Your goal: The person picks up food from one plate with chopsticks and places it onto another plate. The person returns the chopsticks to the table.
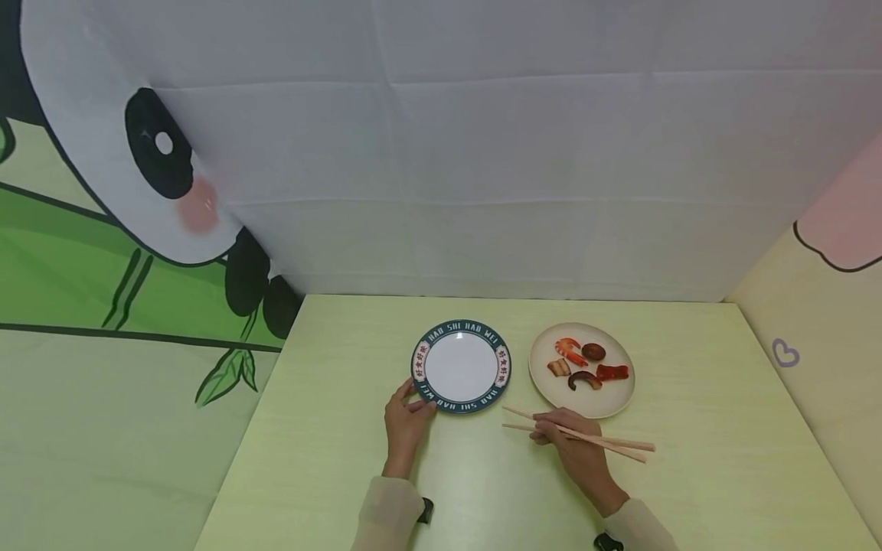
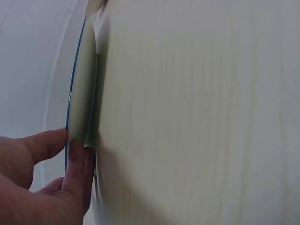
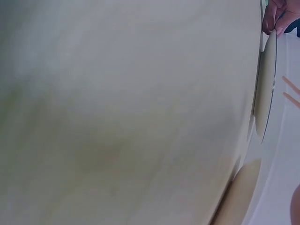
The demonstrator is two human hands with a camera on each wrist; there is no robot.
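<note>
Apparently steadying the teal-rimmed plate (image 1: 461,371), the left hand (image 1: 406,421) pinches its seven-o'clock edge; the right hand (image 1: 580,459) grips chopsticks (image 1: 627,444), the food (image 1: 593,352) likely demanding a two-o'clock swing.

A big white sheet (image 1: 482,176) with long creases covers the back, across the top. On the left there is a cartoon face with a black eye (image 1: 148,157) and a pink cheek (image 1: 198,207). A fat green stripe (image 1: 55,268) and green leaves (image 1: 227,376) sit lower down. The right wall (image 1: 837,329) is pale yellow, with a pink shape (image 1: 850,218) and a little purple heart (image 1: 779,360). Soft light shines on the yellowish table (image 1: 730,459) at the bottom.
</note>
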